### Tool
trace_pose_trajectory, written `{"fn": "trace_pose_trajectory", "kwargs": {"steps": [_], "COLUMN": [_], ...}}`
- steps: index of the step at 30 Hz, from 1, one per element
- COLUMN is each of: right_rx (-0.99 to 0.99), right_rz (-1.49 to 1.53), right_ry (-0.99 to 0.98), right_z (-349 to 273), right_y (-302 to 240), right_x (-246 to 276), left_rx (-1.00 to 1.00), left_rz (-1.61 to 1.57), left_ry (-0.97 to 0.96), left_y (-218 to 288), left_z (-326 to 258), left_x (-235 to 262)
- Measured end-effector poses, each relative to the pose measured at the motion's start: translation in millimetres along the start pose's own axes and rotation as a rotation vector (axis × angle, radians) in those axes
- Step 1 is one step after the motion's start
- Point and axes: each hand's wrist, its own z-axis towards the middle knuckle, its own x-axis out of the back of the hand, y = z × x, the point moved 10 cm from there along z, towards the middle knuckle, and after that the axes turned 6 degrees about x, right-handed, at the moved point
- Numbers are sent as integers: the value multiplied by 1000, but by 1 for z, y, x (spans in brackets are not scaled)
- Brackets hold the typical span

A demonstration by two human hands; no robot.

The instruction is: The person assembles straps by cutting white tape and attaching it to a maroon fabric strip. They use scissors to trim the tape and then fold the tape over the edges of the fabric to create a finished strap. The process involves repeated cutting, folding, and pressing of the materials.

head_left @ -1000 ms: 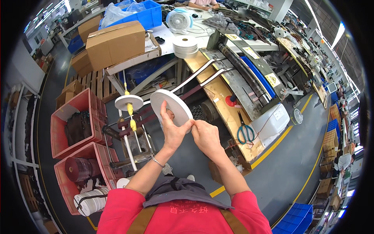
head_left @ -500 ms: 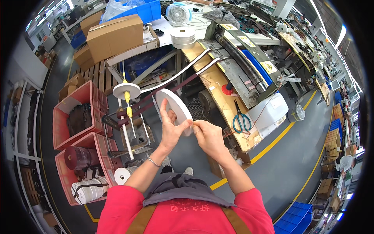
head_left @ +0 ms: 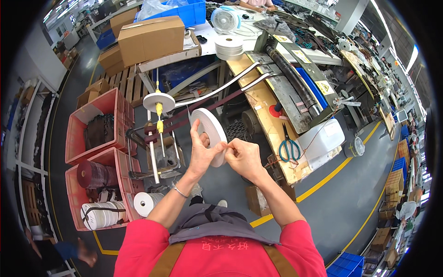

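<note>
- I look down from a head camera at two bare hands raised in front of a red-shirted chest, above a grey factory floor.
- My left hand (head_left: 201, 150) grips a flat white roll of tape (head_left: 211, 134), held on edge and tilted; the thumb rests across its face and the fingers curl behind it.
- My right hand (head_left: 244, 157) sits just beside it, thumb and forefinger pinched together at the roll's lower rim, touching the left thumb. I cannot tell whether a loose tape end lies between the fingertips.
- The roll hangs in the air near the middle of the view, over a metal spindle stand (head_left: 156, 138) that carries a white disc (head_left: 158, 102) on a yellow-tipped rod.
- To the left stand two red crates (head_left: 74, 152) holding dark rolls and white rolls of webbing.
- To the right runs a long wooden workbench (head_left: 263, 99) with blue-handled scissors (head_left: 289, 148) near its edge.
- Cardboard boxes (head_left: 151, 38) and a stack of white tape rolls (head_left: 229, 46) sit farther back.
- A yellow line (head_left: 323, 180) crosses the floor.
</note>
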Motion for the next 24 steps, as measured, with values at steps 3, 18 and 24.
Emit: {"fn": "trace_pose_trajectory", "kwargs": {"steps": [3, 18, 24], "right_rx": [-29, 7, 7], "right_rz": [12, -88, 57], "right_ry": [12, -34, 44], "right_z": [-3, 3, -1], "right_y": [5, 0, 2], "right_x": [2, -11, -3], "left_rx": [56, -270, -44], "left_rz": [-129, 224, 24], "left_ry": [-94, 201, 26], "left_y": [6, 28, 8], "left_z": [-4, -9, -5], "left_x": [-7, 10, 5]}}
